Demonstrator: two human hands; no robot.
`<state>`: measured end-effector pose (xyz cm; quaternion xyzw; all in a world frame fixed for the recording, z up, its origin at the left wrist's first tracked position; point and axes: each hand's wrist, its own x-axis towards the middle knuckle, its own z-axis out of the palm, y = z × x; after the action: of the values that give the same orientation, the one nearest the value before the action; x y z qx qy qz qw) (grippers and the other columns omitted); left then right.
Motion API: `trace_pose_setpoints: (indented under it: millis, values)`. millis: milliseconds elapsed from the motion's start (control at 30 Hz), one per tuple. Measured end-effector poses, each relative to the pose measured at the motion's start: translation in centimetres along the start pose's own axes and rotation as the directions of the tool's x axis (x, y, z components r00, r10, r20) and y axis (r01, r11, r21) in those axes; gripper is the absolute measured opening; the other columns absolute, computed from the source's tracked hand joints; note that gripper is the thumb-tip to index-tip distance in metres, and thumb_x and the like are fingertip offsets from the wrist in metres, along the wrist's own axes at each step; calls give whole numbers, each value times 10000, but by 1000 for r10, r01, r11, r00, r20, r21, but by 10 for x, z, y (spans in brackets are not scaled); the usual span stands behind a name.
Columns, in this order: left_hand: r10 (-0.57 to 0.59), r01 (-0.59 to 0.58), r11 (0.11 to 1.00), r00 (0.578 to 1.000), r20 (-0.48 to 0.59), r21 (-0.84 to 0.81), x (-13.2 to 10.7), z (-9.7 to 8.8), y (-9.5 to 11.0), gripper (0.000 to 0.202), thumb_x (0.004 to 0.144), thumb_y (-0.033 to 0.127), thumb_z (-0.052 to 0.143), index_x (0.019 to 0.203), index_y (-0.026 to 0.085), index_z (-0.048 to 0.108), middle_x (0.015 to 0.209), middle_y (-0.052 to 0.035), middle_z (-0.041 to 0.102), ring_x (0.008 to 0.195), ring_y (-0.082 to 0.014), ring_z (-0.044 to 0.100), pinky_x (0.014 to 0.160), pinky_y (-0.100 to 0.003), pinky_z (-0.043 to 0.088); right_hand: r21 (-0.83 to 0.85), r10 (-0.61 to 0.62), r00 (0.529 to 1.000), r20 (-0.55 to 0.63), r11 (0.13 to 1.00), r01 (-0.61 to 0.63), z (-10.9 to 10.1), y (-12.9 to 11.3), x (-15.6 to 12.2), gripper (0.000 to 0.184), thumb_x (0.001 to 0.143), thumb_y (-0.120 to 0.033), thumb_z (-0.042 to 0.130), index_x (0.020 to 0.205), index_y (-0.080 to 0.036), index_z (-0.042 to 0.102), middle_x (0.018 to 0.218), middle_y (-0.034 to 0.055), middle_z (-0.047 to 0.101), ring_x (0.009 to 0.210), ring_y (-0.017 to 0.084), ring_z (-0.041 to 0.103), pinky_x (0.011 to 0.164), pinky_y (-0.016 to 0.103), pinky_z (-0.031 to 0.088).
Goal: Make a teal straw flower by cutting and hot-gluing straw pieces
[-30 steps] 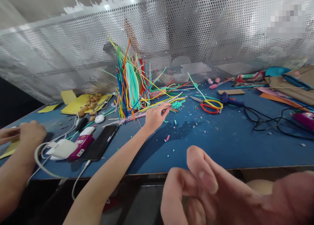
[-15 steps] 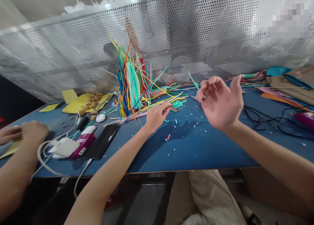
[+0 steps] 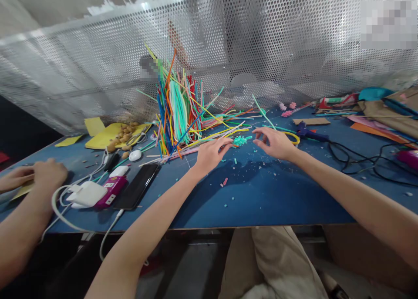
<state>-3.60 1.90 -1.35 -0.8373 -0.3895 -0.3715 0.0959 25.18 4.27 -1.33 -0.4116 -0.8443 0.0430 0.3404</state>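
Between thumb and fingertips my left hand [image 3: 212,154] pinches a small teal cluster of short pipe cleaner pieces [image 3: 241,140], held just above the blue table. My right hand [image 3: 273,142] is just right of the cluster, its fingers half curled and a gap between thumb and forefinger; nothing shows in it. A dense bundle of multicoloured pipe cleaners [image 3: 178,112] stands behind my left hand. Loose pipe cleaners [image 3: 222,132] lie beside it. Behind my right hand is a blue glue gun [image 3: 310,134], with a yellow loop of pipe cleaner [image 3: 294,138] near it.
Black phone [image 3: 139,188], white charger [image 3: 87,193] and cables lie at left, near another person's hands [image 3: 48,175]. Yellow paper [image 3: 98,139] carries brown lumps. Pink clusters [image 3: 287,112] sit at the back. A perforated metal screen [image 3: 261,42] borders the blue table [image 3: 202,212]. Scraps litter it.
My right hand has come down and left from its raised, spread pose to beside the teal cluster. The left hand keeps its pinch with little movement.
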Motion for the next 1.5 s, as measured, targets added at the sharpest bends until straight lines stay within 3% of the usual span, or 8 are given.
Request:
trace_pose_setpoints:
  millis: [167, 367, 567, 933, 1500]
  values:
    - [36, -37, 999, 997, 65, 13, -2, 4, 0, 224, 1014, 387, 560, 1127, 271, 716, 1086, 19, 780, 935, -142, 745, 866, -250, 548, -152, -83, 995, 54, 984, 90, 5, -3, -7, 431, 982, -451, 483, 1287, -174, 607, 1001, 89, 752, 716, 183, 672, 646, 307, 430]
    - [27, -29, 999, 995, 94, 19, -1, 5, 1, 232, 1015, 402, 555, 1117, 273, 718, 1079, 19, 778, 905, -148, 736, 836, -261, 547, -124, -162, 986, 49, 978, 166, 9, -2, -10, 357, 1030, -418, 417, 1100, -217, 703, 996, 63, 779, 796, 184, 712, 693, 297, 427]
    - [8, -11, 1000, 990, 144, 18, -1, 3, 6, 351, 964, 476, 625, 1257, 285, 646, 1047, 38, 773, 808, -138, 707, 765, -259, 543, -110, -144, 989, 19, 983, 145, 11, -8, -13, 341, 1021, -390, 421, 1004, -239, 726, 878, 37, 777, 747, 170, 706, 653, 284, 406]
    - [107, -122, 991, 973, 205, 62, 0, 5, 13, 440, 975, 531, 566, 1311, 254, 627, 1245, -28, 725, 1104, -259, 701, 861, -334, 552, -106, -123, 991, 44, 986, 127, 16, -28, -16, 396, 1040, -416, 372, 925, -223, 699, 759, 26, 737, 658, 148, 656, 618, 288, 359]
    - [152, -218, 949, 948, 279, 226, -1, 9, 11, 447, 1002, 536, 500, 1352, 270, 581, 1222, -47, 722, 1007, -201, 720, 751, -272, 499, -158, -112, 991, 73, 980, 122, 21, -35, -16, 484, 1048, -442, 318, 830, -194, 673, 641, 41, 668, 552, 135, 538, 579, 294, 245]
